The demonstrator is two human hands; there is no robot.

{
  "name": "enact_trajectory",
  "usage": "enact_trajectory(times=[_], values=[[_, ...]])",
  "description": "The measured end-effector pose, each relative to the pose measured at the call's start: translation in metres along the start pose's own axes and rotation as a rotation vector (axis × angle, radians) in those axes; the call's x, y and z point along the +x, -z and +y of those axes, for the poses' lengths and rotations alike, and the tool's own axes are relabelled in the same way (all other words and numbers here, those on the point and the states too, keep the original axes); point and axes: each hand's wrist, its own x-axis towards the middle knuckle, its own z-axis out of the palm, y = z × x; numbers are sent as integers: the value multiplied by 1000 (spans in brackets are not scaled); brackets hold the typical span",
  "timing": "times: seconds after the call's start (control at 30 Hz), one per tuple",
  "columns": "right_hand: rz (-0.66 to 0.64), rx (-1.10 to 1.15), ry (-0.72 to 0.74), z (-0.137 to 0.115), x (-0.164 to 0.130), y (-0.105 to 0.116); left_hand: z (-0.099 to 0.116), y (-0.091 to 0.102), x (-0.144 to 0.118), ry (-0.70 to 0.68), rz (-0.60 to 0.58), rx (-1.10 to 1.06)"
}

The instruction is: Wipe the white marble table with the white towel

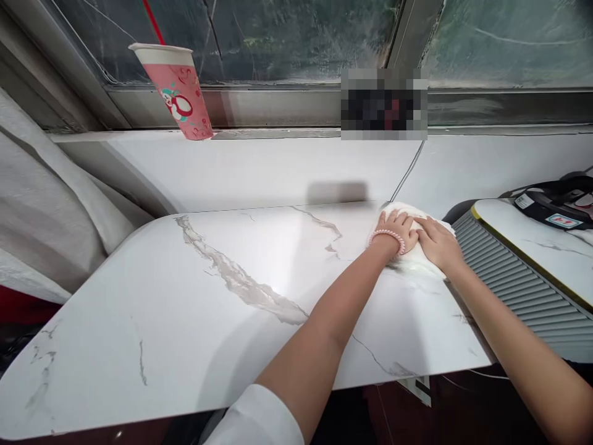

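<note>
Left hand [397,232], wearing a pink bead bracelet [388,235] at the wrist, is lying flat with fingers spread on a white cloth [419,259], pressing rather than clamping it; right hand [435,242] is resting palm-down just beside it on the same cloth, the two hands touching at the fingers. Cloth is sitting bunched at the far right corner of a white marble-patterned table [222,290], close to both the back edge and the right edge. Item beyond: a thin cable [407,173] is running down the white sill wall [259,170] and ending right behind the cloth. Item to the right: a grey ribbed panel [519,284] is filling the gap beside the table, and a second marble-patterned top [532,238] is carrying a dark device [556,204]. Item on the window ledge, well apart to the left: a pink paper cup [178,89] with a red straw is standing tilted. Risks, as judged: a push toward the corner is likely to be carrying the cloth off the edge into the gap, or snagging the cable behind it; a wide sweep backward seems unlikely to reach the cup.
</note>
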Motion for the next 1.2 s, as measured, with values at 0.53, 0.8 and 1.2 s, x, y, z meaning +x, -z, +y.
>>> enact_trajectory(times=[0.53,0.8,1.2], values=[[98,-91,-126,-114,-40,-17,-64,29,-66,-50,6,-63],[-87,22,113,-342,-65,-74,-244,103,-214,87,112,55],[-352,224,890,-561,-152,-108,-304,146,-486,909,415,196]])
